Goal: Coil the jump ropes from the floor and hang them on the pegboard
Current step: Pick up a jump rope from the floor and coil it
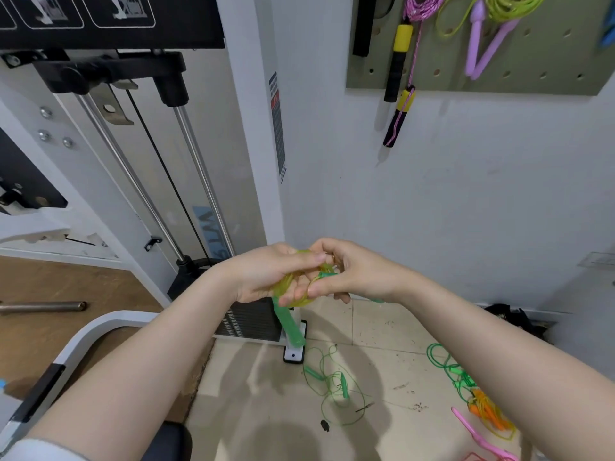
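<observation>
Two coiled ropes, pink (pixel 420 8) and yellow-green (pixel 512 6), already hang on the pegboard (pixel 532 81). Left hand (pixel 266 277) and right hand (pixel 349 272), close together, grip a yellow coil (pixel 296 299), its green handle (pixel 289 327) dangling. Green rope (pixel 332 387) and an orange-pink tangle (pixel 482 410) remain on the floor (pixel 382 327); roughly halfway.

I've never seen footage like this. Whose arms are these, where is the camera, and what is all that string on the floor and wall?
There is no robot here: a person wears a camera on the head, looking down at their own arms. The left hand and right hand together hold a yellow-green jump rope coil, with its green handle hanging below. More ropes lie loose on the floor: a green one, and an orange one. On the wall, the pegboard already carries hung ropes. The frame at left is a gym weight machine.
</observation>
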A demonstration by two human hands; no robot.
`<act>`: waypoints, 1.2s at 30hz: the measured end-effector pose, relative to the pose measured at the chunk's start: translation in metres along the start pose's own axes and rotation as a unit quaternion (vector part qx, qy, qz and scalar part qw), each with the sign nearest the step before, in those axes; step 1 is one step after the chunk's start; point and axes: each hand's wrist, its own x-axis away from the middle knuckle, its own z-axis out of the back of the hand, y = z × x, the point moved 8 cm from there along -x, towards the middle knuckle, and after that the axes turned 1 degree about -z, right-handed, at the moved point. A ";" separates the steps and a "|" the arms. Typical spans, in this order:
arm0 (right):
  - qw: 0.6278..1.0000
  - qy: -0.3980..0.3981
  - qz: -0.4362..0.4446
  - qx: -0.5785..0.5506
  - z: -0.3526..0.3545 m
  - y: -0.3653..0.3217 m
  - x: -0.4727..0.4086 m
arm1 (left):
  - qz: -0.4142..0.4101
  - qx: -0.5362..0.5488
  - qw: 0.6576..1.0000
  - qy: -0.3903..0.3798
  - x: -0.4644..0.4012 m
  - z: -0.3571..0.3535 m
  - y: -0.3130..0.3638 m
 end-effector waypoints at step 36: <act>0.816 0.159 0.319 0.454 -0.006 -0.038 0.031 | -0.073 -0.006 0.944 0.322 -0.015 0.030 -0.007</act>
